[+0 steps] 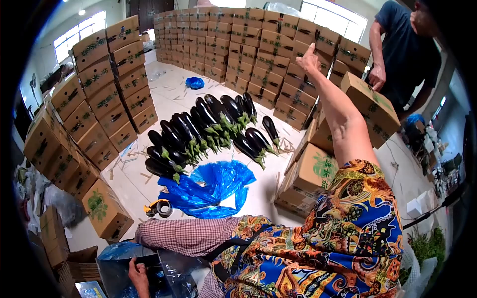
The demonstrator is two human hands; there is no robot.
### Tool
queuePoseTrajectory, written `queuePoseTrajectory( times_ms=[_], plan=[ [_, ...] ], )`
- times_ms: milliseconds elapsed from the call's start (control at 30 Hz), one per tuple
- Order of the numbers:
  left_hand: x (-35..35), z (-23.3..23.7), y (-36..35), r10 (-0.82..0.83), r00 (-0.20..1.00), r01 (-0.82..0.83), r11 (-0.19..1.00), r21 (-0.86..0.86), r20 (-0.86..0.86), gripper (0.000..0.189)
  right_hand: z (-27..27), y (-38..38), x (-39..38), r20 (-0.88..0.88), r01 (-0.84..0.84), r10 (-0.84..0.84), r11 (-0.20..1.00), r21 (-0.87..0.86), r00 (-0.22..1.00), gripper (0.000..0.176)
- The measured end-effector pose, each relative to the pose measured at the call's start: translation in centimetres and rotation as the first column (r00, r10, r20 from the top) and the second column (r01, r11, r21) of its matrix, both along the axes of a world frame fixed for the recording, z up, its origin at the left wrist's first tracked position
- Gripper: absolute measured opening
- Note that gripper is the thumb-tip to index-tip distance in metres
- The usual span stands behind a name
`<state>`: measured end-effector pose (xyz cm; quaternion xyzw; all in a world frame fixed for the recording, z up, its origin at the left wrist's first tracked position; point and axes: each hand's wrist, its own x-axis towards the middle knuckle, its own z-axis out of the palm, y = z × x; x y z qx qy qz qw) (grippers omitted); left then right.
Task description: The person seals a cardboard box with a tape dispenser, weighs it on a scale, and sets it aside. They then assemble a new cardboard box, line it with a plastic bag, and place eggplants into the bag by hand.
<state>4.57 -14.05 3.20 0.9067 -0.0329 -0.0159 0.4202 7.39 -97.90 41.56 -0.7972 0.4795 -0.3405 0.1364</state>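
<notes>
Right hand (pixel 309 58) is raised high, arm stretching out, index finger pointing at the wall of stacked boxes (pixel 268 54) at the back; the other fingers are curling in and the grip is holding nothing. Left hand (pixel 137 277), in a checked sleeve (pixel 189 233), is sitting low at bottom left, resting on a clear blue plastic bag (pixel 117 253) that is lining an open carton just in front of the body. Can't tell if that grip is clenching the bag or just lying on it. Eggplants (pixel 208 129) are lying in rows on the floor (pixel 169 94), mid-frame, well apart from both hands. A crumpled blue sheet (pixel 213 186) is lying just beside their near end, with a tape roll (pixel 161 207) touching its left edge. More box stacks (pixel 99 94) are lining the left side. Another person (pixel 405 49) in a dark shirt is standing top right, one hand (pixel 377 77) on the hip, beside a tilted box (pixel 370 102).
</notes>
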Motion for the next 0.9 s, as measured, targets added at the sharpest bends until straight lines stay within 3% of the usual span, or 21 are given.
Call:
queuePoseTrajectory(
  times_ms=[33, 100, 233, 333, 367, 400, 433, 500, 533, 567, 633, 667, 700, 767, 833, 900],
  plan=[
    [0.0, 0.4, -0.1, 0.018, 1.000, -0.019, 1.000, -0.016, -0.012, 0.035, 0.1, -0.2, 0.2, 0.068, -0.062, 0.054, 0.992, 0.113, 0.996, 0.078],
    [0.0, 1.0, -0.5, 0.050, 0.998, -0.051, 0.998, -0.046, -0.042, 0.035, -0.7, 3.3, 0.5, -0.129, 0.075, -0.102, 0.978, -0.195, 0.986, 0.071],
    [0.2, 0.1, 0.2, 0.028, 0.999, -0.028, 0.999, -0.021, 0.034, 0.034, -1.6, 3.9, 0.7, -0.184, 0.030, -0.063, 0.984, -0.177, 0.981, 0.071],
    [0.0, 1.6, -0.4, 0.020, 1.000, -0.019, 0.998, -0.065, 0.022, 0.034, -3.3, 2.6, 1.1, -0.216, -0.021, 0.006, 0.998, -0.066, 0.976, 0.076],
    [0.0, 1.7, -0.4, 0.023, 1.000, -0.022, 0.998, -0.061, 0.015, 0.034, -4.9, 3.0, 1.2, -0.270, -0.026, -0.006, 0.993, -0.114, 0.963, 0.073],
    [0.1, 1.7, -0.5, 0.024, 1.000, -0.023, 0.998, -0.058, 0.009, 0.034, -5.8, 5.1, 0.9, -0.314, -0.112, 0.085, 0.991, -0.068, 0.946, 0.072],
    [0.2, 1.7, -0.6, 0.025, 1.000, -0.024, 0.998, -0.056, 0.002, 0.035, -7.6, 5.8, 1.6, -0.348, -0.089, 0.072, 0.996, -0.033, 0.935, 0.072],
    [0.4, 0.9, -0.2, 0.003, 1.000, -0.002, 1.000, -0.018, 0.012, 0.036, -11.8, 7.4, 2.1, -0.399, -0.195, 0.225, 0.974, 0.114, 0.889, 0.073],
    [0.4, 0.7, 0.0, -0.006, 1.000, 0.006, 1.000, 0.002, 0.016, 0.036, -15.3, 7.6, 2.5, -0.415, -0.282, 0.294, 0.955, 0.092, 0.861, 0.070],
    [0.3, 0.9, -0.1, 0.004, 1.000, -0.004, 1.000, 0.002, 0.005, 0.037, -18.3, 8.0, 2.7, -0.361, -0.348, 0.439, 0.891, 0.291, 0.823, 0.067],
    [0.1, 1.3, -0.6, 0.027, 1.000, -0.027, 1.000, -0.005, -0.015, 0.037, -24.3, 10.9, 1.7, -0.378, -0.518, 0.573, 0.820, 0.245, 0.727, 0.062],
    [0.2, 0.9, -0.5, 0.014, 1.000, -0.015, 1.000, -0.025, -0.015, 0.038, -27.0, 12.0, 1.1, -0.311, -0.551, 0.641, 0.765, 0.333, 0.702, 0.062],
    [0.2, 0.2, -0.1, 0.003, 1.000, -0.003, 0.999, -0.041, -0.017, 0.038, -30.3, 12.7, 0.9, -0.235, -0.582, 0.701, 0.698, 0.417, 0.673, 0.061],
    [0.1, 0.2, 0.0, -0.017, 1.000, 0.017, 1.000, -0.015, -0.013, 0.038, -36.6, 13.3, 0.8, -0.442, -0.471, 0.664, 0.744, 0.474, 0.603, 0.056],
    [-0.2, 1.1, -0.7, -0.026, 1.000, 0.025, 0.997, 0.069, 0.003, 0.038, -40.4, 14.6, -0.3, -0.441, -0.458, 0.750, 0.655, 0.601, 0.493, 0.054],
    [-0.1, 0.9, -0.6, -0.009, 0.999, 0.011, 0.999, 0.051, -0.044, 0.038, -45.0, 14.8, -1.3, -0.343, -0.571, 0.829, 0.555, 0.605, 0.443, 0.056]
  ],
)
